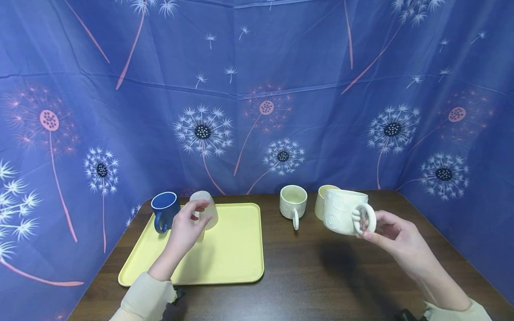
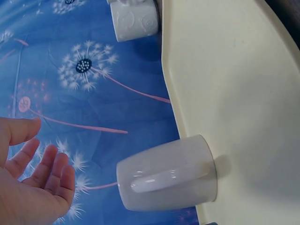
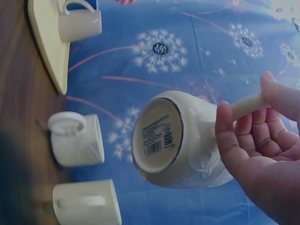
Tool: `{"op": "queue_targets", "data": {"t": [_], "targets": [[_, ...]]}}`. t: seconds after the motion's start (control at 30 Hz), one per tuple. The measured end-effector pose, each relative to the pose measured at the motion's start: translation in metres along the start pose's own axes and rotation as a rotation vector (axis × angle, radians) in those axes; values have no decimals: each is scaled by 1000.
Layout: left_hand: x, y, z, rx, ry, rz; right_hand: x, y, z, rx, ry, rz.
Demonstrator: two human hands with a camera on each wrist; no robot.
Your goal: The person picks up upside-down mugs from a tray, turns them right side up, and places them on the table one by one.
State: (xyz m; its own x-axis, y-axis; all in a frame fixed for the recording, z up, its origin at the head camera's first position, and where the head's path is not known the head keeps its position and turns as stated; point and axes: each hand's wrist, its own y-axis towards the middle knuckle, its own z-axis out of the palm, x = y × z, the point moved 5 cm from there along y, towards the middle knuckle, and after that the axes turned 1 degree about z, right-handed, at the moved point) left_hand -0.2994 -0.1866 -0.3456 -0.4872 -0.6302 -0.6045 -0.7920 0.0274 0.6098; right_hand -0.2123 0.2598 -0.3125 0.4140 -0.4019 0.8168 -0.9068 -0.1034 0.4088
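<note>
My right hand (image 1: pixel 403 243) grips the handle of a white embossed mug (image 1: pixel 340 213), lifted above the brown table. In the right wrist view the bottom of this mug (image 3: pixel 157 136) faces the camera, with a printed label on it. My left hand (image 1: pixel 188 229) hovers over the yellow tray (image 1: pixel 237 254), its fingers loosely bent and holding nothing. Close behind it, a plain white mug (image 1: pixel 212 215) stands upright on the tray, partly hidden by the fingers in the head view. The left wrist view shows a gap between the hand (image 2: pixel 40 187) and that mug (image 2: pixel 166 173).
A dark blue mug (image 1: pixel 165 205) stands at the tray's back left. On the table, right of the tray, are a cream embossed mug (image 1: pixel 290 208) and a pale yellow mug (image 1: pixel 320 205), the latter partly behind the lifted one. A blue dandelion-print cloth (image 1: pixel 321 111) hangs around the table.
</note>
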Motion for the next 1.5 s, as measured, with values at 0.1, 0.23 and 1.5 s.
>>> {"op": "queue_targets", "data": {"t": [0.1, 0.23, 1.5], "targets": [[10, 2, -1, 12, -15, -73, -6, 2, -4, -35, 28, -23], [21, 4, 0, 38, -30, -145, -15, 5, -9, -60, 132, -88], [83, -6, 10, 209, 8, -470, -141, 43, -31, -305, -18, 10]]}}
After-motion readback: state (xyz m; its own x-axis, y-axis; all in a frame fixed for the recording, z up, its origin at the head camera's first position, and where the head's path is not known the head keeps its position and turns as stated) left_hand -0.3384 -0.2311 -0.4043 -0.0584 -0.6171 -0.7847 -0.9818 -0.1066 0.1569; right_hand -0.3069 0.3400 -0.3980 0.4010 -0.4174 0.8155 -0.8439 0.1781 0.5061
